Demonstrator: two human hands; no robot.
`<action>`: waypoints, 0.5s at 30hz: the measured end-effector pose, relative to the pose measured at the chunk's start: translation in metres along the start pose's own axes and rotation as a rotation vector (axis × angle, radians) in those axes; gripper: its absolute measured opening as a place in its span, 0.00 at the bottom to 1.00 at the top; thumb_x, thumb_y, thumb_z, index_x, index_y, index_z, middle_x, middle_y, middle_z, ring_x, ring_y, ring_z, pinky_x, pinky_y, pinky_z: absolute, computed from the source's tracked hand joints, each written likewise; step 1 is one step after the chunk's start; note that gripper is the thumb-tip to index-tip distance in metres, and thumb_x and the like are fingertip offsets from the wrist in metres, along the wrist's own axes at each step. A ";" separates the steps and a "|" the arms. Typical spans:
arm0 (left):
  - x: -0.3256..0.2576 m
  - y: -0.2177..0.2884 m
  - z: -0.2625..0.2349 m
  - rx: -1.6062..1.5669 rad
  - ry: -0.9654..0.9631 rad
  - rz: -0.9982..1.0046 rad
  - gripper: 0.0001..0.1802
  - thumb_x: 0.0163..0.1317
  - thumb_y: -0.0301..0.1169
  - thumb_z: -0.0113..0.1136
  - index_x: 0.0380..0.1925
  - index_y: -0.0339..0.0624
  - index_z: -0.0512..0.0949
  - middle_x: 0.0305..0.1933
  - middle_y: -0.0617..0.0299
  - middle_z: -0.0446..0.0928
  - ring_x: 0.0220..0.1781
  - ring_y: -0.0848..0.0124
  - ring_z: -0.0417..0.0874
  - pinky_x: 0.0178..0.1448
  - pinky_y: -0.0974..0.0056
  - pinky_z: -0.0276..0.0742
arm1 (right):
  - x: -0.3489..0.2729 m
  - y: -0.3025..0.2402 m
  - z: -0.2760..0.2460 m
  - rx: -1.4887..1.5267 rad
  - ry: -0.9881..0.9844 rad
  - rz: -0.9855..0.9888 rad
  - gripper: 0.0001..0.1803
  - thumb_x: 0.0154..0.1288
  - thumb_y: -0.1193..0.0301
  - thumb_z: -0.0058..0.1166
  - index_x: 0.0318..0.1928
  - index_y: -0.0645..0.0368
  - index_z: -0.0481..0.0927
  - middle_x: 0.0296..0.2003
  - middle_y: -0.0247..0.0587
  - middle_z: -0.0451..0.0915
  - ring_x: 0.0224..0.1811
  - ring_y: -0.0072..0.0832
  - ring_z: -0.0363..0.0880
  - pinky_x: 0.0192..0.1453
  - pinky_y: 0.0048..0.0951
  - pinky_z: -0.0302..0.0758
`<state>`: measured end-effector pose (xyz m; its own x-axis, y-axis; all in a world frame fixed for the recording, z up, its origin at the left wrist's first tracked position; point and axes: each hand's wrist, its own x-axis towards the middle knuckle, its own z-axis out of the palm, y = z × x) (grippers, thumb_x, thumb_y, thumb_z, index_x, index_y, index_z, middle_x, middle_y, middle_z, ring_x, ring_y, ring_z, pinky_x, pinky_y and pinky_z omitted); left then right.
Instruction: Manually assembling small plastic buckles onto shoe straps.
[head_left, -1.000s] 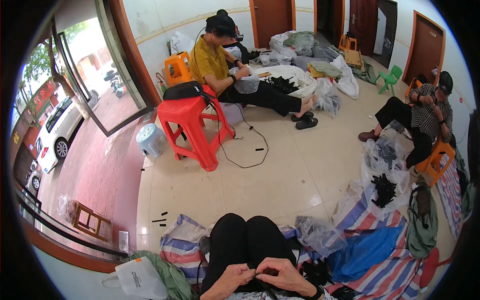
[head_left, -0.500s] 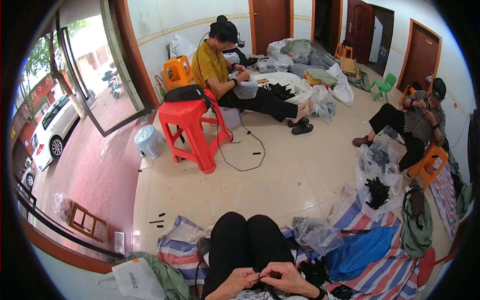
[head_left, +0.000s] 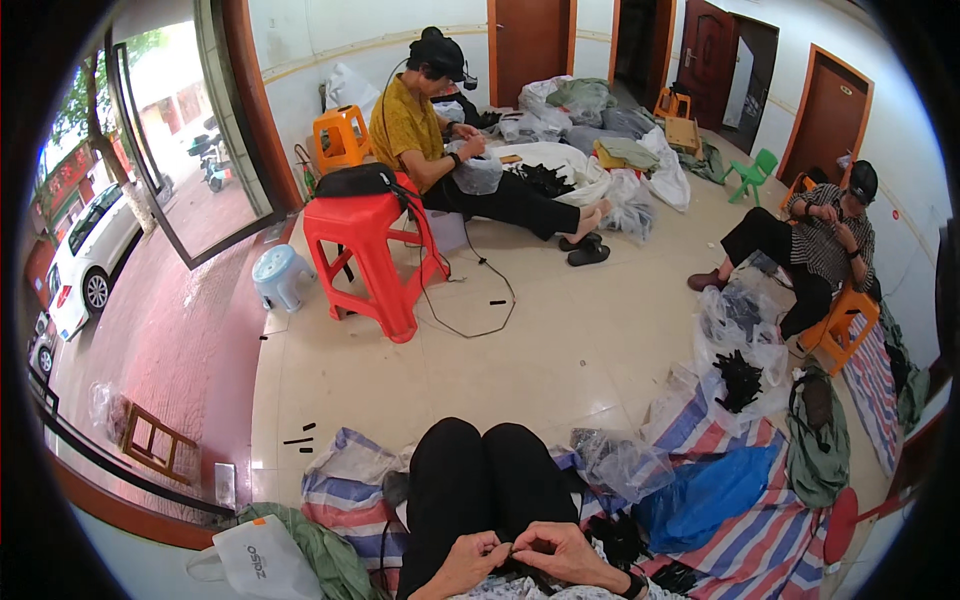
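Tiled room, dark strip [head_left: 512, 552] between grips [head_left: 512, 552]

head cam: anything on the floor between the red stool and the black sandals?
Yes. In the head view a black cable loops over the tiles between the red stool and the black sandals, with one small dark scrap beside it. Otherwise bare tile.
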<state>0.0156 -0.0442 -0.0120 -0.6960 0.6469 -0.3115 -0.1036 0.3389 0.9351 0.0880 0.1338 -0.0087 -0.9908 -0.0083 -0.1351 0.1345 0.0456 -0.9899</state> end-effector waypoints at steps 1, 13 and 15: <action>0.000 0.002 0.000 -0.023 -0.003 -0.026 0.16 0.65 0.36 0.57 0.23 0.34 0.73 0.19 0.60 0.71 0.23 0.76 0.69 0.27 0.65 0.65 | 0.001 0.000 0.000 0.019 -0.006 -0.003 0.04 0.61 0.77 0.62 0.36 0.65 0.82 0.30 0.31 0.78 0.28 0.12 0.71 0.29 0.15 0.65; 0.013 -0.020 0.000 -0.196 -0.076 -0.160 0.18 0.63 0.39 0.58 0.23 0.33 0.73 0.20 0.61 0.71 0.25 0.75 0.70 0.28 0.64 0.66 | 0.006 -0.014 -0.008 -0.081 -0.030 -0.023 0.08 0.60 0.75 0.59 0.37 0.66 0.77 0.29 0.44 0.79 0.33 0.28 0.78 0.38 0.30 0.74; 0.017 -0.026 -0.001 -0.140 -0.059 -0.151 0.19 0.63 0.39 0.58 0.22 0.34 0.73 0.19 0.62 0.70 0.25 0.76 0.69 0.27 0.65 0.65 | 0.009 -0.008 -0.008 -0.086 -0.022 -0.078 0.07 0.59 0.75 0.59 0.37 0.66 0.77 0.30 0.44 0.79 0.33 0.30 0.78 0.38 0.30 0.74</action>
<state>0.0063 -0.0426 -0.0411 -0.6230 0.6360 -0.4554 -0.3041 0.3394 0.8901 0.0774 0.1417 -0.0018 -0.9975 -0.0367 -0.0600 0.0548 0.1295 -0.9901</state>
